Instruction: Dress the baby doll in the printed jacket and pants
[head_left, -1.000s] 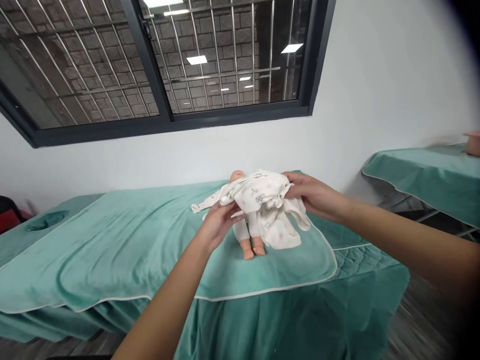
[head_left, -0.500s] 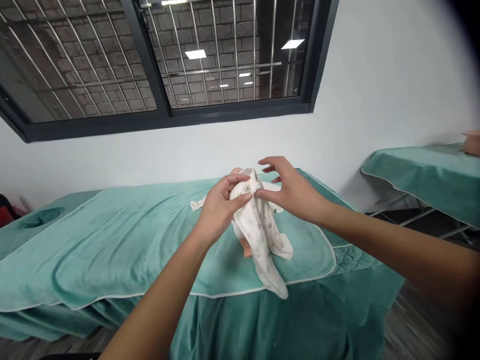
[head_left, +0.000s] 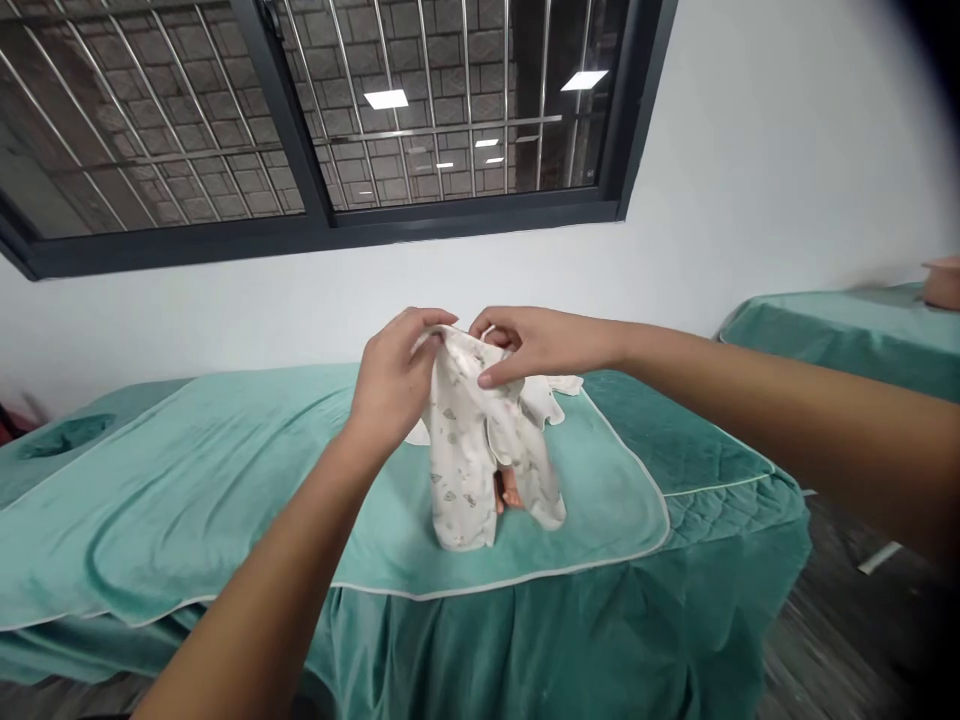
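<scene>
My left hand (head_left: 391, 385) and my right hand (head_left: 525, 345) both pinch the top edge of a white printed baby garment (head_left: 480, 450) and hold it up above the teal towel (head_left: 247, 500). The garment hangs down with its two legs touching the towel. A baby doll (head_left: 508, 490) lies on the towel behind the garment; only a bit of its leg and foot shows between the garment's legs, the rest is hidden.
The towel covers a massage bed (head_left: 585, 620) with a teal cover, standing against a white wall under a dark-framed window (head_left: 315, 120). A second teal-covered bed (head_left: 847, 330) stands at the right with a pinkish object (head_left: 943, 282) on it. Wooden floor lies between them.
The garment went from lying bunched over the doll to being lifted and held up by its top edge in both hands. My right hand opened briefly, then pinched the cloth again.
</scene>
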